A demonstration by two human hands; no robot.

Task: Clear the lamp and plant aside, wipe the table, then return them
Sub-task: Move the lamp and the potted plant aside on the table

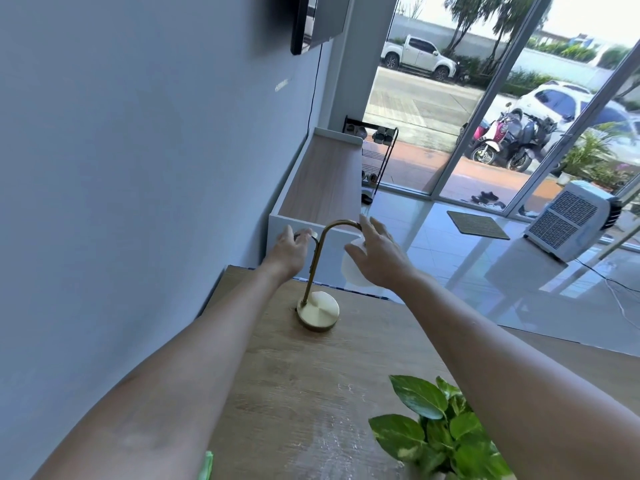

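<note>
The brass lamp (pixel 318 311) stands near the far edge of the wooden table (pixel 294 393), its curved neck arching right to a white shade. My left hand (pixel 289 252) is just left of the neck, fingers curled around a thin dark cord that runs to the stem. My right hand (pixel 375 258) lies over the white shade (pixel 349 271) with fingers spread, hiding most of it. The leafy green plant (pixel 436 434) sits at the table's near right corner, partly behind my right forearm. A strip of green cloth (pixel 207 465) shows at the bottom edge.
The grey wall runs close along the table's left side. A low white cabinet with a wood top (pixel 322 181) stands just beyond the table's far edge. A white air cooler (pixel 571 223) and its cable are on the tiled floor to the right.
</note>
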